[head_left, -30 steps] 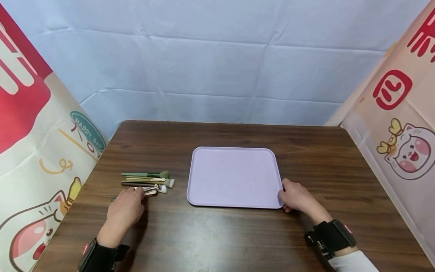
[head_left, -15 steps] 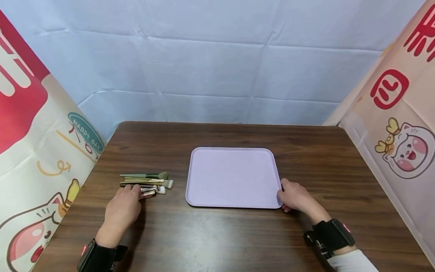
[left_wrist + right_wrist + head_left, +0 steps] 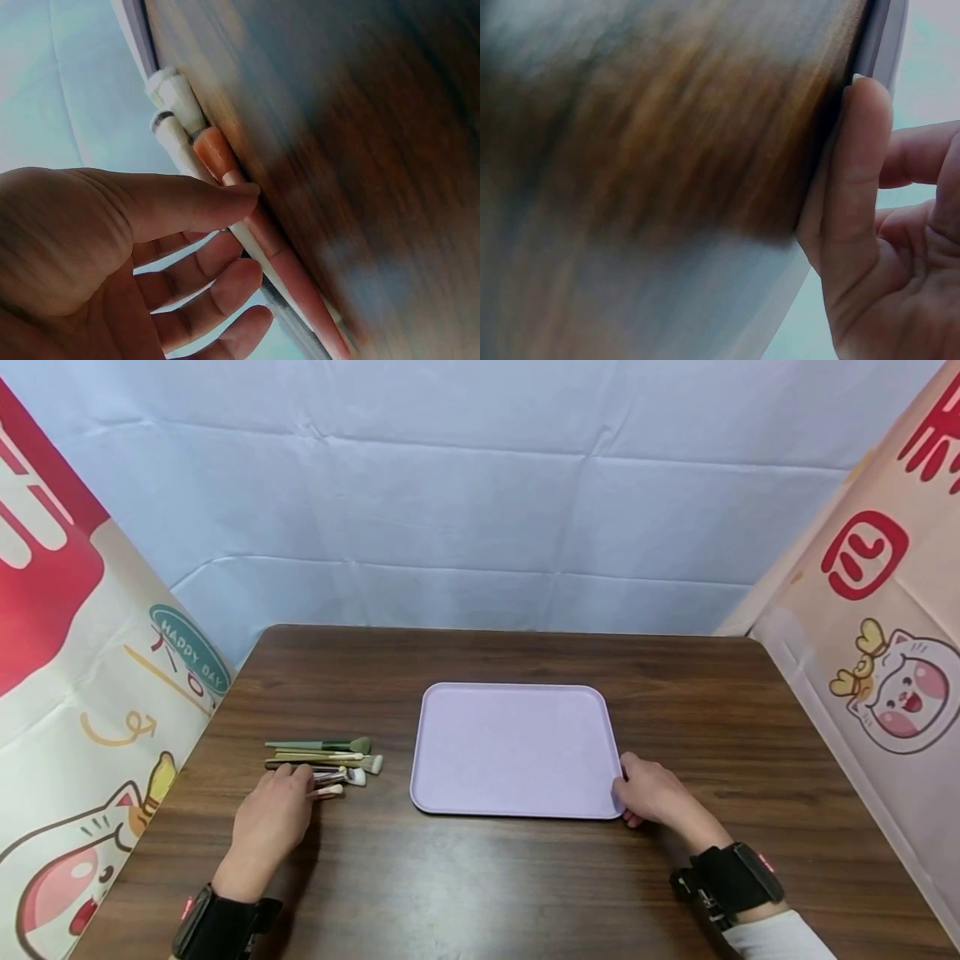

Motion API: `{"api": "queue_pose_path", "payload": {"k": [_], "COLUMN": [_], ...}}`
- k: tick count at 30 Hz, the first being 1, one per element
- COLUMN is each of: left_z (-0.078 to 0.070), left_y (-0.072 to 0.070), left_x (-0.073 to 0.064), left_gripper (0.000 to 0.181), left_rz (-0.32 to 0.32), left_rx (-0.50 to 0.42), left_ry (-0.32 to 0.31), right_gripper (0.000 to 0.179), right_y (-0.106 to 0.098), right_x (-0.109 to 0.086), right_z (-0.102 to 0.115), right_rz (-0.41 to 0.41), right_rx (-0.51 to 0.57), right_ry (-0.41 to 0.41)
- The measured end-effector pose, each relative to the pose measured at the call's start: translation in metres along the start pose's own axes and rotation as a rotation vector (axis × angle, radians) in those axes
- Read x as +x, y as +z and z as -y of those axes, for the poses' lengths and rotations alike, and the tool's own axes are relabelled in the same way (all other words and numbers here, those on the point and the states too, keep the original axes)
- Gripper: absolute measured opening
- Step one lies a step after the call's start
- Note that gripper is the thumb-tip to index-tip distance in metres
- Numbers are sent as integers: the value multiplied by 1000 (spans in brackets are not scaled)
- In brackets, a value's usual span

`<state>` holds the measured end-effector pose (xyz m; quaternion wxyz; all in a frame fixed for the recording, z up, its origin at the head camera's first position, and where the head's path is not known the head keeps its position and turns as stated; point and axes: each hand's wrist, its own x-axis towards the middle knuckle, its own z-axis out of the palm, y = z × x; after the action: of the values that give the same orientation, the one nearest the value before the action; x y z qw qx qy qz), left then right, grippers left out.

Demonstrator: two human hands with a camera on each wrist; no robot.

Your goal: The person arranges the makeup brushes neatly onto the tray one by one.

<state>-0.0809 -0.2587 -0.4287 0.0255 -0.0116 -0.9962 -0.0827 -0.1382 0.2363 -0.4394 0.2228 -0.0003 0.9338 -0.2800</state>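
Note:
My left hand is at the near side of a row of makeup brushes lying on the table's left. In the left wrist view the thumb lies on a pink makeup brush with an orange-brown collar, and the curled fingers are behind it; pale-handled brushes lie against it. Farther back in the row is a green brush with green bristles; others have white bristles. A lilac rectangular tray lies flat in the middle. My right hand grips its right edge near the front corner, fingers partly hidden.
Everything rests on a dark wood-grain table. A pale blue cloth hangs behind it. Printed cartoon sheets stand along the left and right sides. Each wrist wears a black strap.
The pink brush has drawn slightly away from the white-bristled brushes, toward the near side, under my left hand. My right hand and the tray hold still.

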Motion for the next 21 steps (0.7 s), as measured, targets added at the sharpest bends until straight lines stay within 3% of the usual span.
{"api": "queue_pose_path", "payload": {"k": [7, 21], "left_z": [2, 4], "left_y": [-2, -6], "left_x": [0, 0], "left_gripper": [27, 24], "left_rz": [-42, -30], "left_rx": [-1, 6], "left_ry": [59, 72], "right_gripper": [17, 16], "right_y": [0, 0], "right_x": [0, 0], "right_z": [0, 1], "right_rz": [1, -6], "right_rx": [-3, -5], "right_ry": [2, -2]}}
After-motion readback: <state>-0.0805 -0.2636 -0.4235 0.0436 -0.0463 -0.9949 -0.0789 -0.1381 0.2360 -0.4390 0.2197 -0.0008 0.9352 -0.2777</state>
